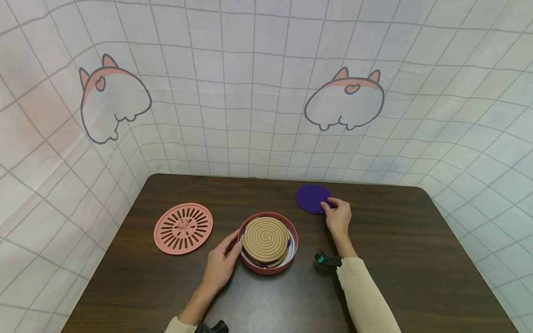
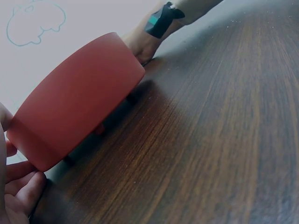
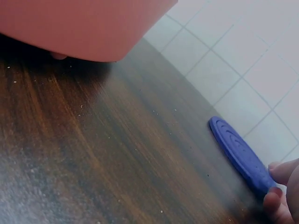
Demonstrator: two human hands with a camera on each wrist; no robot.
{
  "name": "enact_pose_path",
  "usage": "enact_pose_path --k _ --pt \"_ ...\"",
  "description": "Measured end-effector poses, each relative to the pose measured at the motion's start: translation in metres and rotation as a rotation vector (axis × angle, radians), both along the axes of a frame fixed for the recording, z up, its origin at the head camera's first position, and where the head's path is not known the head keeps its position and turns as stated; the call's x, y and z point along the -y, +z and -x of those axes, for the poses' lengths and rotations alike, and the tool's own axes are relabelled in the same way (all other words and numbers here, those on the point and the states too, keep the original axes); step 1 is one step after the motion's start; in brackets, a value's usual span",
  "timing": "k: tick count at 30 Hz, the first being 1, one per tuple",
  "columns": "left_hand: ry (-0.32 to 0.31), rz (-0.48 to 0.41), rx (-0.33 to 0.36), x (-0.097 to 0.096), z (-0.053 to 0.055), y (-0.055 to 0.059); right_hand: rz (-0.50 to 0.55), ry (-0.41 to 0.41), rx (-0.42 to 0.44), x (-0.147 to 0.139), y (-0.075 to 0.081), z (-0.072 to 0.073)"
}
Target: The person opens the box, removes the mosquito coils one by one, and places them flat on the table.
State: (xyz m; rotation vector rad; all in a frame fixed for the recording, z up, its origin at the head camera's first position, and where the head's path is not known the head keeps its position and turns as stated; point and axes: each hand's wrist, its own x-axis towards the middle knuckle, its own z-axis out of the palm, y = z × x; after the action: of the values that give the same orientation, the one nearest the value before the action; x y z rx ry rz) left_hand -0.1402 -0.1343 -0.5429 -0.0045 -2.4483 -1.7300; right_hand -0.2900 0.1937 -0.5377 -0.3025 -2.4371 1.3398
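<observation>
A round red mosquito coil box [image 1: 268, 272] stands left of centre on the table, holding a stack of coils with a tan spiral mosquito coil [image 1: 265, 239] on top. My left hand [image 1: 220, 263] grips the box's left side, thumb near the rim; in the left wrist view its fingers [image 2: 21, 170] lie against the red wall. Farther back and to the right, my right hand [image 1: 339, 217] pinches the near right edge of a purple mosquito coil [image 1: 311, 198]. In the right wrist view, thumb and finger meet at the end of that purple coil [image 3: 238, 151].
A pink slotted lid [image 1: 183, 228] lies flat on the dark wooden table [image 1: 416, 259], left of the box. Behind the table hangs a white grid-patterned curtain [image 1: 233, 106] with cartoon animal prints. Short feet show under the box in the left wrist view.
</observation>
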Motion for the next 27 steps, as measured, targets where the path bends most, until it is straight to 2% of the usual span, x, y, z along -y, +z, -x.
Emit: enact_pose_path --k 5,17,27 --pt "0.000 -0.006 0.005 0.000 0.000 0.000 0.066 0.030 -0.010 -0.001 0.000 -0.001" --pt "0.002 -0.009 0.006 -0.001 0.000 0.000 0.094 0.031 0.008 0.000 0.004 -0.007" --pt "0.007 -0.013 0.008 0.000 0.000 0.001 0.148 0.055 -0.004 0.002 0.017 -0.012"
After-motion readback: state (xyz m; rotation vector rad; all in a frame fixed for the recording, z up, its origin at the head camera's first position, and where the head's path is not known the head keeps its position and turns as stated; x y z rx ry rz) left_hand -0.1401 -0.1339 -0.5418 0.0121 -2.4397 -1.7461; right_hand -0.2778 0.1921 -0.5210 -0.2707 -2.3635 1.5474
